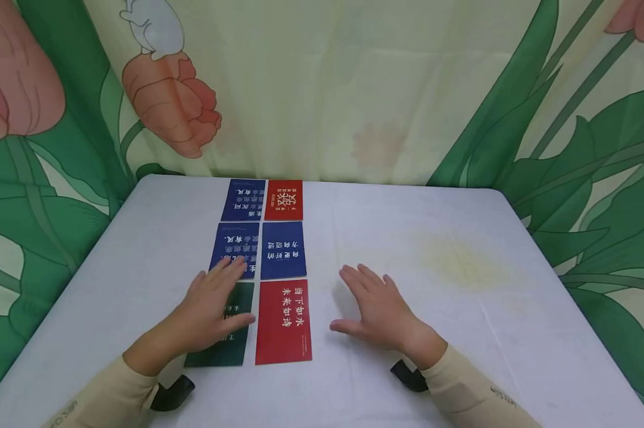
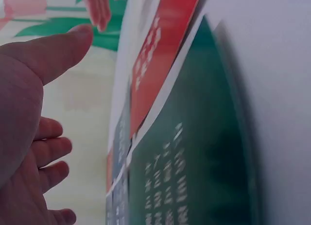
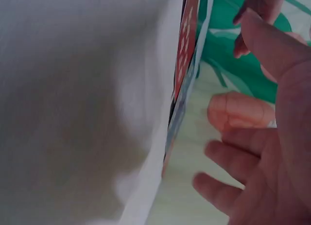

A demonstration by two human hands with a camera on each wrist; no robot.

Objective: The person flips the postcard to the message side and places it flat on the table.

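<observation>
We find the green card (image 1: 217, 356) flat on the cloth (image 1: 375, 226), nearest us on the left, with the front red card (image 1: 283, 342) just beside it to the right. Beyond them lie the middle left blue card (image 1: 233, 235) and the middle right blue card (image 1: 283, 267); furthest from us are the far blue card (image 1: 241, 202) and the far red card (image 1: 284, 184). Narrow strips of cloth part the two columns.

We see the left hand (image 1: 209, 315) hovering above the green card, thumb spread, its fingers extended over the near part of the middle left blue card, grasping nothing. The right hand (image 1: 377, 312) hovers right of the front red card, fingers loose and spread, likewise holding nothing. Pale sleeves (image 1: 107, 398) cover both forearms.

Further right, a yellowish stain (image 1: 466, 261) marks the white cloth. Behind the table we see a curtain (image 1: 327, 89) printed with tulips (image 1: 22, 77), green leaves (image 1: 493, 125) and a white animal (image 1: 158, 27).
</observation>
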